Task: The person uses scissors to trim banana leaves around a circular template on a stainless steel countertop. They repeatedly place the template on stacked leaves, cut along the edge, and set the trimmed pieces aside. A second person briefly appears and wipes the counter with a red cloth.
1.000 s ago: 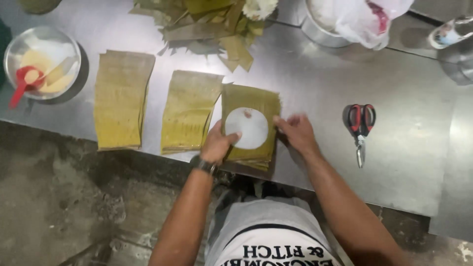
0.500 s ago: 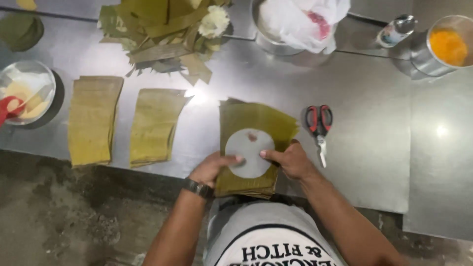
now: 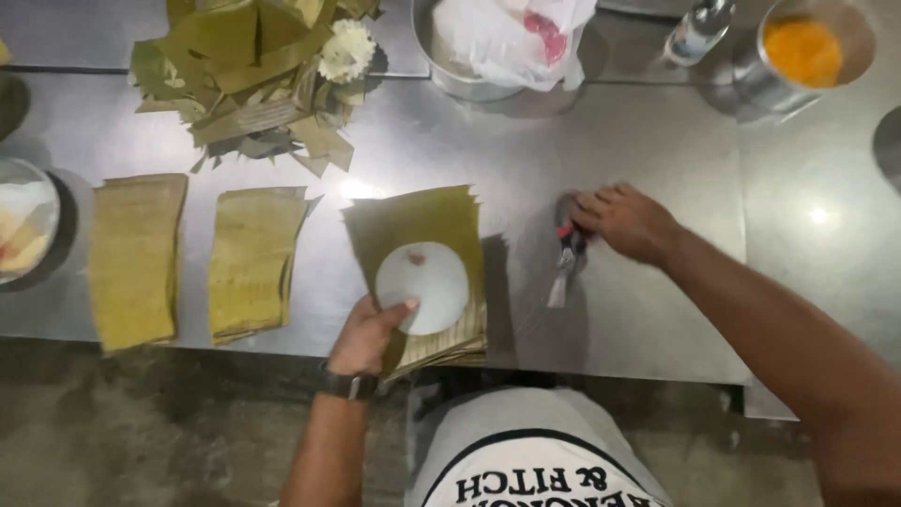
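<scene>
A stack of green-brown leaf sheets (image 3: pixel 422 221) lies on the steel table (image 3: pixel 657 141) in front of me, with a round white disc (image 3: pixel 424 282) on top. My left hand (image 3: pixel 371 333) presses the disc's near edge and wears a dark wristwatch. My right hand (image 3: pixel 627 221) rests on the red-and-black handles of the scissors (image 3: pixel 566 258), whose blades point toward me. The fingers cover most of the handles.
Two more leaf stacks (image 3: pixel 249 263) (image 3: pixel 136 258) lie to the left, beside a bowl (image 3: pixel 23 230). A heap of leaf offcuts (image 3: pixel 253 75) sits behind. A steel pot with a plastic bag (image 3: pixel 507 38), a bottle (image 3: pixel 696 28) and a container of orange powder (image 3: pixel 807 47) stand at the back.
My right hand left the leaf stack and moved right onto the scissors. My left hand stayed on the white disc. The view shifted and came closer.
</scene>
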